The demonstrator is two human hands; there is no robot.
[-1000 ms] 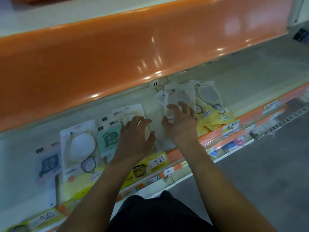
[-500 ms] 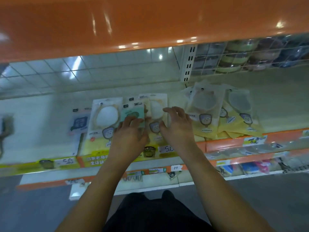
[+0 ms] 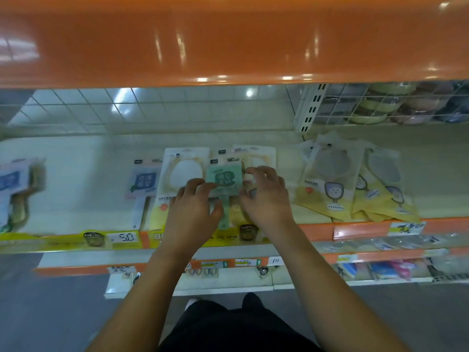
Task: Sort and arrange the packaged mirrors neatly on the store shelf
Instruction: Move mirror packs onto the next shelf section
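Near the shelf's front edge (image 3: 317,231), both hands (image 3: 193,212) (image 3: 266,199) rest open-fingered on the green mirror pack (image 3: 224,179).

A green mirror pack (image 3: 223,180) lies flat near the middle of the shelf (image 3: 83,199), its square card printed with white characters and its green handle pointing toward six o'clock. At its nine o'clock, touching it, lies a clear pack with a round white mirror (image 3: 183,175) over a yellow lower part. Further toward nine o'clock sits a pale pink pack with a blue label (image 3: 145,181), handle down. Partly under the green one, at one o'clock, lies a cream pack (image 3: 258,154). Well apart at three o'clock, a loose fan of yellow packs (image 3: 355,184) overlaps, tilted. At far nine o'clock a blurred blue-labelled pack (image 3: 12,184) lies.
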